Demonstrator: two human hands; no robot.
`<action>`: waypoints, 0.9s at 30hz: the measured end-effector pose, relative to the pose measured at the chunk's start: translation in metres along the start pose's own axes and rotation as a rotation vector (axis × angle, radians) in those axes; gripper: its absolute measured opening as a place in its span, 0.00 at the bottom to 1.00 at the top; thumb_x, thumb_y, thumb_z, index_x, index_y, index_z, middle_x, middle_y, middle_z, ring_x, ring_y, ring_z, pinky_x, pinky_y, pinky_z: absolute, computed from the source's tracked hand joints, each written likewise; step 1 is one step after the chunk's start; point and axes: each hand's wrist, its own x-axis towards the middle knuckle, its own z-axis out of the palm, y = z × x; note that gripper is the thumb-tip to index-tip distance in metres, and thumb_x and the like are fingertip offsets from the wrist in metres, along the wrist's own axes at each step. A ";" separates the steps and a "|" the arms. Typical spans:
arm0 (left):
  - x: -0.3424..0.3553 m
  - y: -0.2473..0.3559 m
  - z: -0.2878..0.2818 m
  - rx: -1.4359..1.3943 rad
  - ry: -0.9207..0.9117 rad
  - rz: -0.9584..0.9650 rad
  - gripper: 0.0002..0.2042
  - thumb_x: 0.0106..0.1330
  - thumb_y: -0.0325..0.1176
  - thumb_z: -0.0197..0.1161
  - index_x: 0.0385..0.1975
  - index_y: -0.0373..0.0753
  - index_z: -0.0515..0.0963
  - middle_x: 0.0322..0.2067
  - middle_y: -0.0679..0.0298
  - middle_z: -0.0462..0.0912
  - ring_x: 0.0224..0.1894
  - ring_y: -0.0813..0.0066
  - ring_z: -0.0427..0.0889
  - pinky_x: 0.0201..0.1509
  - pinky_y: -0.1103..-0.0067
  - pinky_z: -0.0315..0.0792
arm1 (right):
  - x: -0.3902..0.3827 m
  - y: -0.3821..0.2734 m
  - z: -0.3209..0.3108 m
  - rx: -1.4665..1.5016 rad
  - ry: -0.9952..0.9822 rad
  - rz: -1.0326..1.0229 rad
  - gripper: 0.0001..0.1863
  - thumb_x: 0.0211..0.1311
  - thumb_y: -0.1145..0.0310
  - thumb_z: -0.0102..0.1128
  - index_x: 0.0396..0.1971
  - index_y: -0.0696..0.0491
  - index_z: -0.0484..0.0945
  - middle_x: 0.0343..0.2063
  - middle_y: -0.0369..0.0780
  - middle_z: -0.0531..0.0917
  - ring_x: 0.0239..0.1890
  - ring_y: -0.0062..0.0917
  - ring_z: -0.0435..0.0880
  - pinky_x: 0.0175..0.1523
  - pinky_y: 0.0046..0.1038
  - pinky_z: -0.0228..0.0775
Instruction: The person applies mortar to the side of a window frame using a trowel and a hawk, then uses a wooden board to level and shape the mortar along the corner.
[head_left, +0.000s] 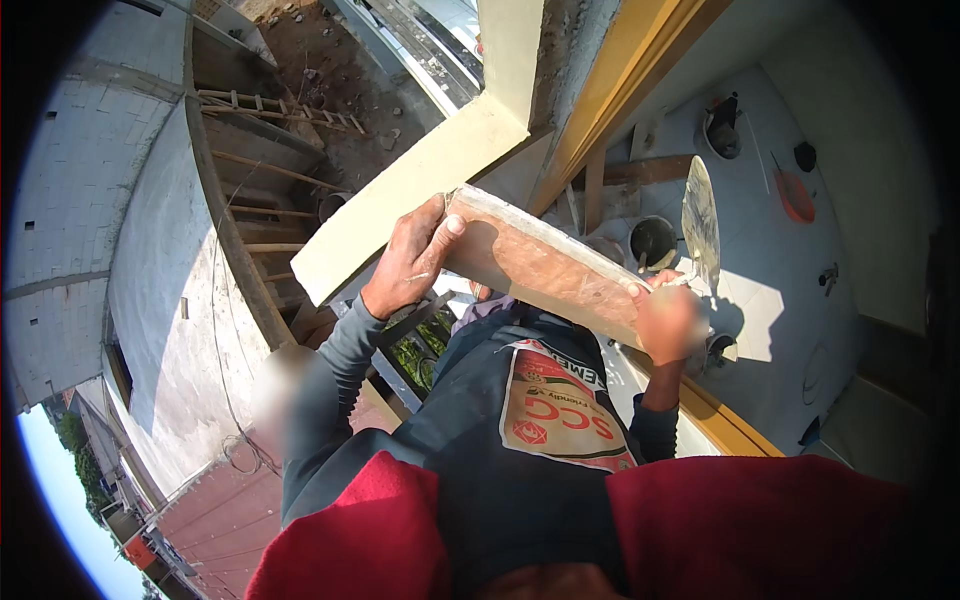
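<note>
A long reddish-brown slab point(545, 268) with a pale, rough edge is held up in front of my body, tilted down to the right; its material is unclear. My left hand point(412, 255) grips its left end, thumb on the face and fingers behind. At the other end my right hand point(668, 318) is closed, partly blurred, with the thumb against the slab. That same hand also has a trowel point(702, 225), its leaf-shaped blade upright and smeared with dried mortar. The trowel's handle is mostly hidden by the hand.
Beyond the slab runs a cream ledge point(400, 215) meeting a yellow frame point(610, 100). On the tiled floor at right are a dark bucket point(652, 240), another bucket point(722, 130) and an orange scoop-like thing point(795, 195). Far below left lie dirt ground and a wooden ladder point(270, 105).
</note>
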 end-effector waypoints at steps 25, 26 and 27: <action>-0.222 -0.101 -0.106 -0.355 1.168 -0.442 0.13 0.76 0.40 0.56 0.29 0.42 0.77 0.26 0.80 0.67 0.26 0.90 0.59 0.29 0.87 0.54 | 0.050 -0.034 0.005 0.545 0.003 -0.144 0.13 0.61 0.76 0.68 0.33 0.57 0.69 0.37 0.45 0.82 0.41 0.24 0.79 0.51 0.26 0.70; -0.219 -0.104 -0.107 -0.363 1.182 -0.447 0.12 0.76 0.39 0.56 0.29 0.42 0.77 0.26 0.80 0.67 0.27 0.90 0.59 0.30 0.87 0.54 | 0.049 -0.034 0.006 0.545 0.003 -0.146 0.13 0.61 0.76 0.68 0.33 0.57 0.69 0.37 0.45 0.82 0.41 0.24 0.79 0.51 0.26 0.70; -0.216 -0.105 -0.108 -0.364 1.182 -0.445 0.12 0.76 0.39 0.56 0.29 0.42 0.77 0.26 0.80 0.67 0.27 0.90 0.59 0.30 0.87 0.54 | 0.047 -0.036 0.007 0.551 -0.008 -0.137 0.13 0.61 0.76 0.68 0.33 0.57 0.69 0.37 0.45 0.82 0.41 0.24 0.79 0.50 0.26 0.70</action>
